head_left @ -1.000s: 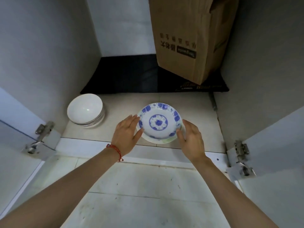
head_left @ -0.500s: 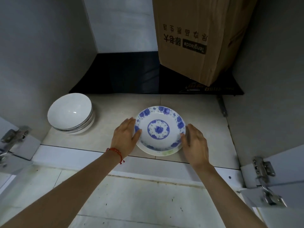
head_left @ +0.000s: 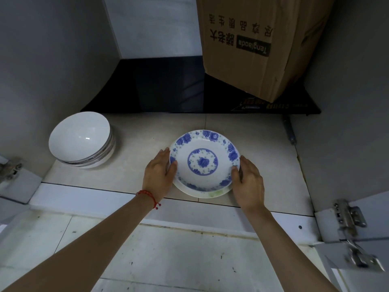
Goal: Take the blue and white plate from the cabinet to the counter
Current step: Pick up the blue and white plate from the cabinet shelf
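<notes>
The blue and white plate (head_left: pixel 203 162), white with blue flowers round the rim and a blue ring in the middle, sits near the front of the cabinet floor (head_left: pixel 130 171) on top of another plate whose white rim shows below it. My left hand (head_left: pixel 159 174) grips its left edge, thumb over the rim. My right hand (head_left: pixel 248 181) grips its right edge the same way. A red string bracelet circles my left wrist.
A stack of white bowls (head_left: pixel 82 140) stands at the cabinet's left. A brown cardboard box (head_left: pixel 259 43) leans at the back right on a black sheet (head_left: pixel 160 87). Door hinges (head_left: pixel 349 220) flank the opening. A tiled floor (head_left: pixel 168 260) lies below.
The view has moved closer to the cabinet. Both hands have closed in on the plate's edges, thumbs now over the rim. The plate stays in the same spot.
</notes>
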Tool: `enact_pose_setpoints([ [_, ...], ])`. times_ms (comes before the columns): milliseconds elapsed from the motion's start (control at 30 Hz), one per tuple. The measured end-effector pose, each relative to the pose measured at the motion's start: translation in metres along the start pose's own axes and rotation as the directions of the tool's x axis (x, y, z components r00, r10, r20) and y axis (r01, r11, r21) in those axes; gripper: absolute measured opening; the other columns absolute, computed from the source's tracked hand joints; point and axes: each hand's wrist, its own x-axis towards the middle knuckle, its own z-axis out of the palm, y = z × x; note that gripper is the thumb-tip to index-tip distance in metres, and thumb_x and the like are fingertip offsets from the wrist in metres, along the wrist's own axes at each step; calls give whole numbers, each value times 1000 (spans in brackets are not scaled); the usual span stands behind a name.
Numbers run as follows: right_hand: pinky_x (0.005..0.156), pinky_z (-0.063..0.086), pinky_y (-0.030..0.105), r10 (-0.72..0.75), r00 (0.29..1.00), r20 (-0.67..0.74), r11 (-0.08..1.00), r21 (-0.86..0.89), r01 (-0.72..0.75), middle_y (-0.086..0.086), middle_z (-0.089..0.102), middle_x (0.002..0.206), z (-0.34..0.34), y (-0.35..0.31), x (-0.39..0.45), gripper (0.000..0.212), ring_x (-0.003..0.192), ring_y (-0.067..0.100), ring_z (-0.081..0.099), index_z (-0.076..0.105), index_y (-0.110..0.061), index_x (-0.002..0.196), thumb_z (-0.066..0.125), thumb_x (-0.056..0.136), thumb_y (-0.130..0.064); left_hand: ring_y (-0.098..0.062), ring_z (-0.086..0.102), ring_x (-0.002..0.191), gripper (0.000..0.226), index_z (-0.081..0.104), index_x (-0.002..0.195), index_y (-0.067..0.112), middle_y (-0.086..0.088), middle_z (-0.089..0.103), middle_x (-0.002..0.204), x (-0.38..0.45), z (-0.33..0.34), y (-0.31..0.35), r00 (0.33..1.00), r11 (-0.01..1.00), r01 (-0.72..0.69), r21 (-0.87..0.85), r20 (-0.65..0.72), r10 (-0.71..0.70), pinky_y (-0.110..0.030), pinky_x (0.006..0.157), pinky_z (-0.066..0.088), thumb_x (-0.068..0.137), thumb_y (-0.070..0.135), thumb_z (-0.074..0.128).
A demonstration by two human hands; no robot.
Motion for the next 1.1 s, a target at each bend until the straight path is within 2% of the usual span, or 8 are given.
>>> enact_pose_setpoints([
  [400,100,45,48,27,999,-17,999,39,-26,12,56,130,0,-1,-16,35,122,26,49,50,-9,123,42,95,-27,-34,47,122,37,42,129,8,-16,53,131,-21,-2,4,998,994,0,-106,-63,-7,-53,98,46,94,19,39],
  [500,100,45,49,23,1000,-12,999,42,-22,12,56,130,0,-2,-21,34,122,26,49,50,-9,123,42,95,-26,-33,54,113,34,45,126,8,-16,57,125,-28,-3,4,996,992,-35,-118,-87,24,-42,94,50,94,17,39],
  [567,97,48,48,25,1000,-12,997,68,-25,11,57,128,0,-3,-24,33,118,25,51,51,-10,121,43,94,-27,-29,58,106,34,45,126,7,-16,59,121,-30,-3,4,996,991,-36,-125,-91,25,-31,85,53,94,17,39],
  [667,94,51,44,10,999,-38,994,106,-5,11,60,123,0,-5,-28,30,112,24,55,53,-10,118,45,94,-25,-18,58,94,33,47,124,6,-15,62,115,-33,-3,4,993,988,-61,-144,-113,45,-2,67,46,93,15,40],
  [733,92,51,38,0,998,-59,991,132,7,11,61,121,0,-6,-30,28,110,24,57,53,-10,118,47,93,-23,-16,58,92,32,48,123,6,-14,64,113,-35,-4,5,991,983,-82,-163,-121,62,0,63,45,93,15,40],
  [833,90,52,38,15,998,-65,986,166,-4,11,61,122,1,-8,-32,30,109,23,58,52,-10,119,46,93,-24,-16,60,90,32,48,123,5,-12,65,110,-38,-3,6,989,975,-96,-199,-133,70,-9,67,48,93,14,40],
  [1000,81,54,33,28,993,-112,972,234,-1,9,63,117,-1,-12,-33,28,103,21,60,53,-11,118,49,92,-21,-16,58,91,30,51,121,5,-3,62,104,-41,-2,10,981,961,-92,-260,-187,43,1,65,45,93,11,41],
  [1100,76,55,30,43,987,-152,957,289,3,6,63,112,-2,-16,-33,25,98,17,60,56,-11,115,48,92,-18,-17,59,93,29,53,120,5,-5,63,105,-39,-4,15,978,950,-83,-302,-209,19,1,65,46,93,11,41],
])
